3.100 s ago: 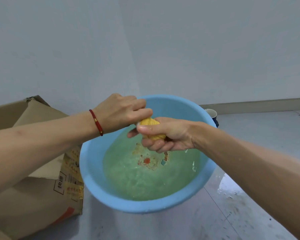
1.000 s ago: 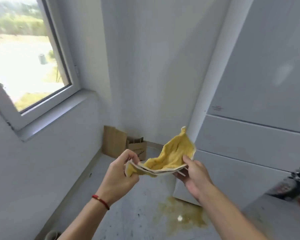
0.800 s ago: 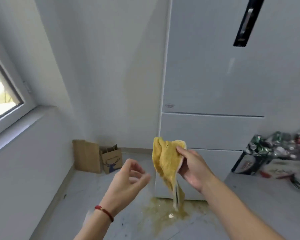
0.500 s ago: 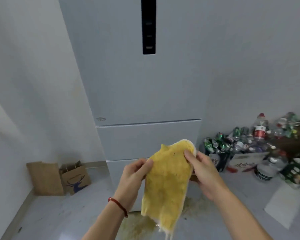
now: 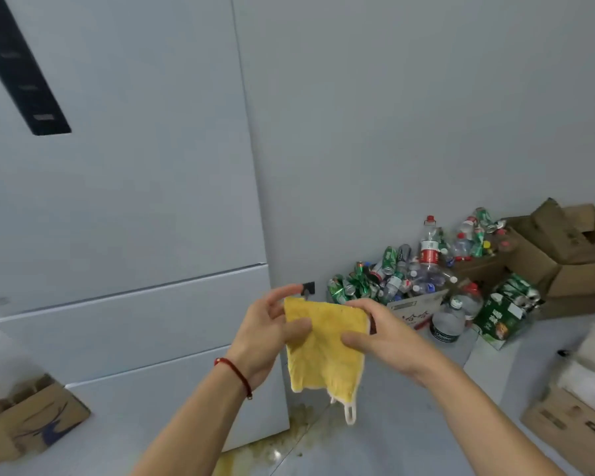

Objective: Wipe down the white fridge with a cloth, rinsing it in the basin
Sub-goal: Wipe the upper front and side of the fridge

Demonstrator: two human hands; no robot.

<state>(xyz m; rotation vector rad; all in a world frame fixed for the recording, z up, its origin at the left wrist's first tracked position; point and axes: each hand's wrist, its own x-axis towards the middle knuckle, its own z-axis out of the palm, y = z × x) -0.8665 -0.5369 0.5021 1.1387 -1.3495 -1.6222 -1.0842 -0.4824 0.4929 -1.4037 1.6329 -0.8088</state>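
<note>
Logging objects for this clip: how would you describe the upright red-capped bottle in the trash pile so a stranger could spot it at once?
Start at the white fridge and go right along the wall to the pile of cans and bottles on the floor. The bottle rises from the pile's back. It stands upright and tallest, clear with a red cap and red label, while the green cans around it lie crushed.

White fridge cut off at top and left edges. Its black panel markings too blurred to read. Left hand fingers partly hidden behind yellow cloth.
</note>
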